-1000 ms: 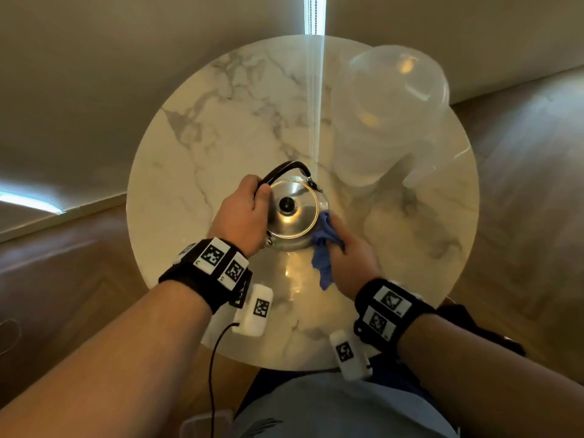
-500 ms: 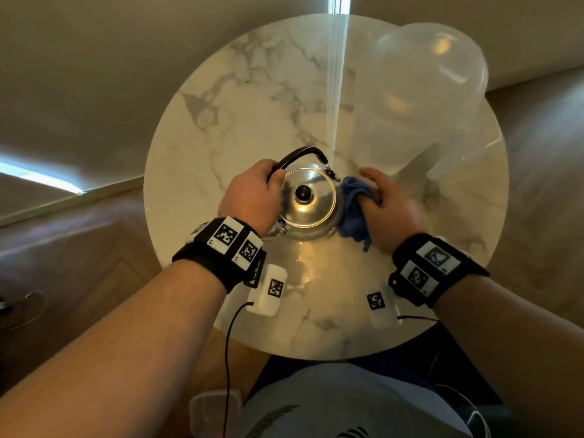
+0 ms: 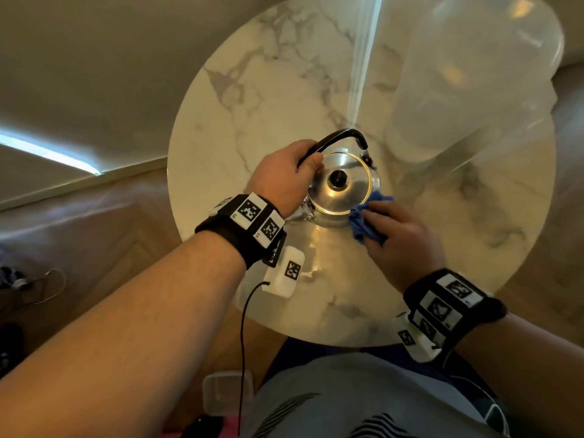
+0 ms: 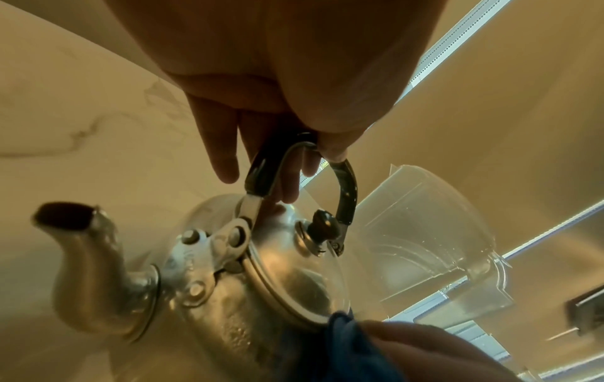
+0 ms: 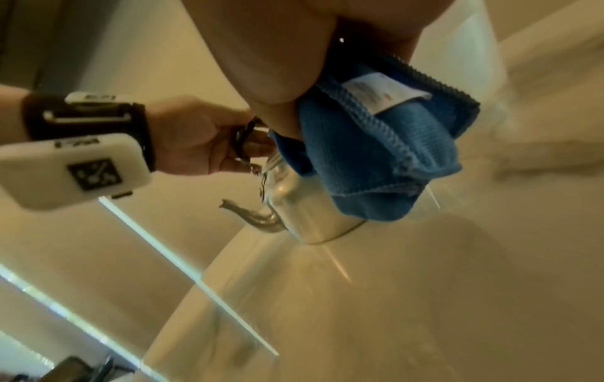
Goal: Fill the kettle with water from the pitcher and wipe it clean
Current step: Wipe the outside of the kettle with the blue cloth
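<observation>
Meanwhile, lidded kettle handle in left hand, blue cloth bunched in right hand.

A home living room, it seems. A round marble table stands on herringbone wood flooring beside plain walls.

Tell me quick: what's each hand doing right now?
Left hand: closed, gripping the kettle by its black handle.
Right hand: closed on the blue cloth, pressing it against the kettle's side.
</observation>
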Available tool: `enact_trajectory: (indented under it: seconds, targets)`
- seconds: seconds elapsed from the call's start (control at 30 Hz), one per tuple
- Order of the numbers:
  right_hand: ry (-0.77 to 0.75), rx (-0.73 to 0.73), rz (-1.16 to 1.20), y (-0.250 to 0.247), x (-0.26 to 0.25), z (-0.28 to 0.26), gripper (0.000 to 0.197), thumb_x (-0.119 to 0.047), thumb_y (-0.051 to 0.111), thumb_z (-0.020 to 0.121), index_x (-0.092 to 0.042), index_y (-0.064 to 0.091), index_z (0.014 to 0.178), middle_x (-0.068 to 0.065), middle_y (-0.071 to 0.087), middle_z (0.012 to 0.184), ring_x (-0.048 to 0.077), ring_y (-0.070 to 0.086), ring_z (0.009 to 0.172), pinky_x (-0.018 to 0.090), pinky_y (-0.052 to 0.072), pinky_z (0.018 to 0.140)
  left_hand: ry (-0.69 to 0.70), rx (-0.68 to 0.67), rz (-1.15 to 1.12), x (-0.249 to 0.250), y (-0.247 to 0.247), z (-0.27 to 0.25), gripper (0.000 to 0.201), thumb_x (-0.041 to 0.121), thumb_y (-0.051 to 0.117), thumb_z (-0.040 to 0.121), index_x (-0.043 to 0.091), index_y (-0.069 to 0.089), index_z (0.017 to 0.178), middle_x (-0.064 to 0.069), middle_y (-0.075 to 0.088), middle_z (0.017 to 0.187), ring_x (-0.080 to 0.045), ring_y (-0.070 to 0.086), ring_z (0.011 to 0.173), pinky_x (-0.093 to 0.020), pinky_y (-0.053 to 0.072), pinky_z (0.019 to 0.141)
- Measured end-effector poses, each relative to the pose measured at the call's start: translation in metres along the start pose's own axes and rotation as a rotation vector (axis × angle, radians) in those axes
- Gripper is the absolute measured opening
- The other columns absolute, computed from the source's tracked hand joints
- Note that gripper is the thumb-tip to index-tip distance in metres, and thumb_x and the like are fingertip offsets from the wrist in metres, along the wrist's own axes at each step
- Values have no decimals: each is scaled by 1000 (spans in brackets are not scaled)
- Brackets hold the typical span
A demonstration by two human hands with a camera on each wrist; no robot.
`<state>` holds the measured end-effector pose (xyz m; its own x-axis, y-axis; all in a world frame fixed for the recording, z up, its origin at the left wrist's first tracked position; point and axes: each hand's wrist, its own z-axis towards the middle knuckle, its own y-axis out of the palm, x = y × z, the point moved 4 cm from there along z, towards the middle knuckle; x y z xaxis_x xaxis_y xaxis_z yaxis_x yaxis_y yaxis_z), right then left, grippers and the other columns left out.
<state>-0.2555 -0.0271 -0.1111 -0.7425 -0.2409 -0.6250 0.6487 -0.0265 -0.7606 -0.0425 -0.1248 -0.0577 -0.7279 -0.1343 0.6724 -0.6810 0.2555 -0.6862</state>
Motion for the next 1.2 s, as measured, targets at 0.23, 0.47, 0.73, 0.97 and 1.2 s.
enact_trajectory:
  seconds: [0.23,0.47,0.73,0.97,1.2]
  targets:
    - [-181,-22,-184,36,-43,-4,17,-10,73,90,-8,78,106,7,72,99,32,65,84,39,59,61,19,19,-5,-4,3,-1,35,50,43,98,33,66,118,8,76,94,-18,71,91,-46,59,84]
    - [-240,-257,-220,72,-73,0,36,-4,72,83,-4,72,119,9,69,108,32,63,93,41,60,66,44,14,6,-5,2,1,38,50,41,98,28,65,118,6,77,92,-19,72,87,-47,60,82]
    - [733,270,489,-3,6,-19,27,-13,55,101,-31,69,115,-18,69,98,-15,65,88,15,49,79,47,-33,70,-4,3,-5,37,41,46,103,26,54,135,3,76,110,-24,70,99,-44,55,90]
    - [1081,153,1026,50,23,7,25,-37,56,103,-36,67,125,4,76,109,28,73,102,35,55,69,81,-63,102,-1,9,-21,67,12,61,87,31,37,146,14,72,119,-20,70,98,-38,56,85]
    - [1029,145,861,55,-7,-13,35,-4,48,104,-27,60,128,-2,70,104,14,70,91,28,60,81,65,-57,129,0,11,-24,66,12,60,90,32,34,147,5,71,120,-18,62,90,-32,43,79]
